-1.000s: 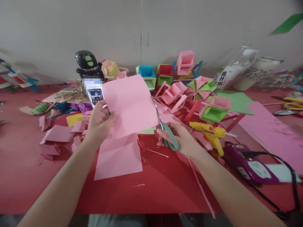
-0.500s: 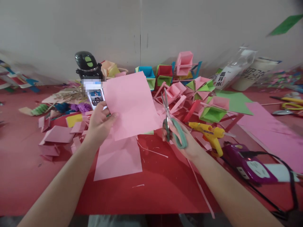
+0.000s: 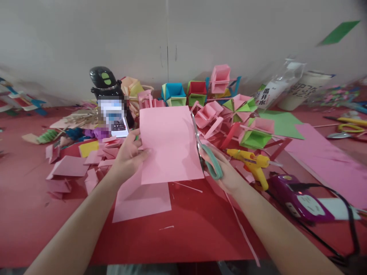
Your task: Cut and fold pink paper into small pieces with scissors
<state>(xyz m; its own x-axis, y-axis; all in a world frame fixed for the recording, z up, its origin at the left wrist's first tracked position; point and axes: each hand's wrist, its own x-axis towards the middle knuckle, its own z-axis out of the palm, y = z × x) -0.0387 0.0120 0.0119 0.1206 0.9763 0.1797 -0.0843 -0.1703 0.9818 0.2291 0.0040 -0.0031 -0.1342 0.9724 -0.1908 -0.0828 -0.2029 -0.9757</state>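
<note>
My left hand (image 3: 129,158) pinches the left edge of a pink sheet of paper (image 3: 169,145), held up above the table. In my right hand (image 3: 225,172) is a pair of scissors with green handles (image 3: 212,162). Their blades lie along the sheet's right edge, pointing away from me; whether they have bitten into the paper I cannot tell. Under the raised sheet another pink sheet (image 3: 143,208) lies flat on the red table (image 3: 200,229). A thin pink strip (image 3: 242,231) trails on the table below my right hand.
A yellow glue gun (image 3: 255,160) and a purple power strip (image 3: 301,200) with a black cable are on the right. Folded pink pieces (image 3: 70,166) lie left, near a phone (image 3: 119,126) propped on a black figure. Folded paper models (image 3: 173,91) and a bottle (image 3: 275,89) stand behind.
The pink sheet has turned from tilted to nearly level and shifted right and toward me. The scissors, apart from it before, are now at its right edge.
</note>
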